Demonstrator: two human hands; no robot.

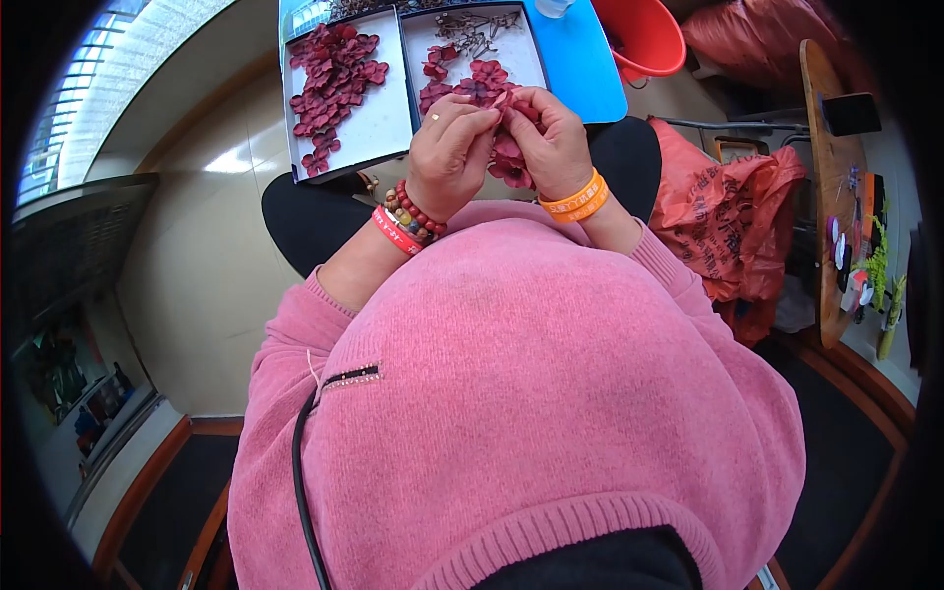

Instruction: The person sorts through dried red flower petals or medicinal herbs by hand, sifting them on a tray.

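My left hand (447, 147), with beaded bracelets and a red wristband, is closed in a pinch on a dark red artificial flower. Facing it, my right hand (553, 143), with an orange wristband, grips the same flower (509, 162), whose petals hang down between the hands. Fingers hide part of it. Just beyond them, a shallow white-lined box (503, 39) holds several loose flowers (487, 74) and a heap of thin brown stems (477, 31). In the neighbouring box (379, 128) lies a pile of dark red flowers (334, 84).
The boxes rest on a blue surface (580, 64). A red bucket (649, 39) stands at the upper right. Printed red plastic bags (723, 216) lie right of my knee, near a wooden table (831, 216) carrying small objects. A black cable (303, 492) runs down my pink sweater.
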